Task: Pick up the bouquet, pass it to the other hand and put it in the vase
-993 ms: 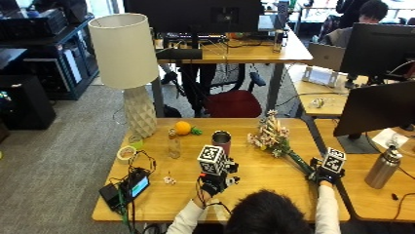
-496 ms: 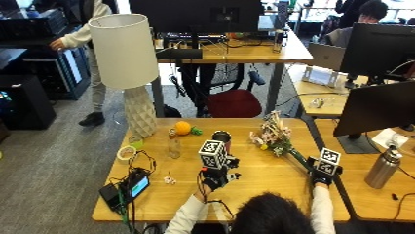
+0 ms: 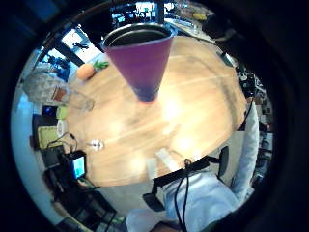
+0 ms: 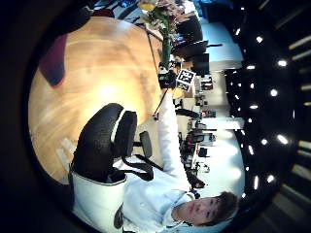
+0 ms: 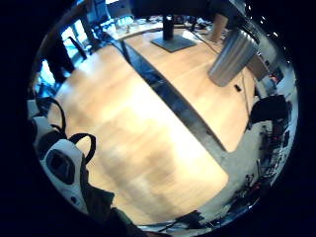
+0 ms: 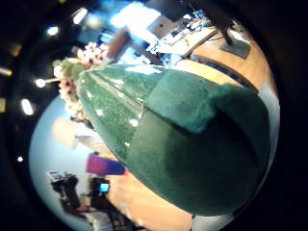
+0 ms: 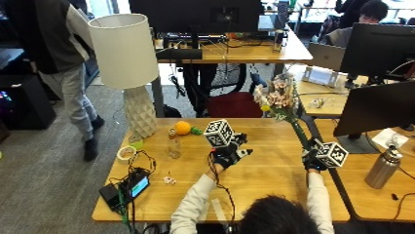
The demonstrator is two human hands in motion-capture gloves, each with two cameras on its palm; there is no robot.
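My right hand (image 7: 314, 160) grips the lower end of the bouquet's green stem wrap (image 6: 183, 144) and holds it up off the table. The bouquet (image 7: 277, 100) of pale pink flowers with one yellow bloom tilts up and to the left above the table's back right. My left hand (image 7: 230, 153) hovers over the table's middle with relaxed fingers, holding nothing. The tapered vase (image 3: 141, 58) stands upright on the wooden table (image 7: 272, 170) just beyond that palm; in the outside view the hand hides it. The two hands are apart.
A tall lamp (image 7: 123, 53) stands at the table's back left, with an orange (image 7: 183, 127), a small glass bottle (image 7: 173, 144) and a tape roll (image 7: 126, 152) near it. A small screen device (image 7: 133, 187) lies front left. On the neighbouring desk are a metal bottle (image 7: 383, 168) and a monitor (image 7: 379, 107).
My right hand has lifted the bouquet off the table, so it now stands up in the air. My left hand has risen a little near the vase.
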